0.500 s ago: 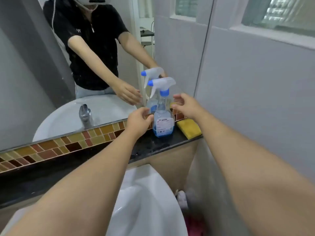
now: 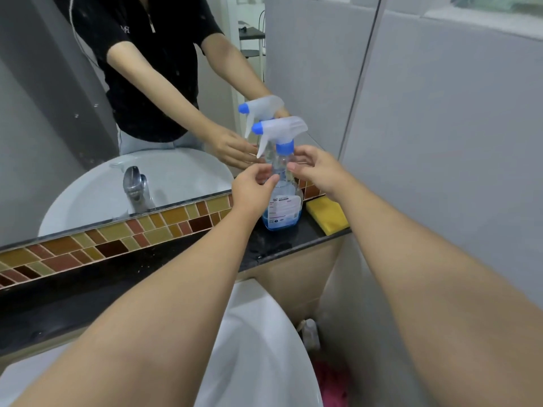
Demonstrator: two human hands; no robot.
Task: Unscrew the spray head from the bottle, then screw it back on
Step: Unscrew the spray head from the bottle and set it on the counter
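A clear spray bottle with blue liquid at its bottom and a white label stands upright on the black ledge under the mirror. Its translucent white spray head with a blue nozzle sits on a blue collar, nozzle pointing left. My left hand is at the bottle's left shoulder, fingertips touching the plastic below the neck. On the right side of the neck, just under the collar, my right hand has its fingers spread. Neither hand is wrapped around the bottle.
A yellow sponge lies on the ledge right of the bottle. The mirror with a mosaic tile strip backs the ledge. A white sink is below my arms, a grey wall close on the right.
Both hands have moved up and inward to the bottle's neck; the right hand, which was apart from the bottle, now reaches it. The bottle has not moved.
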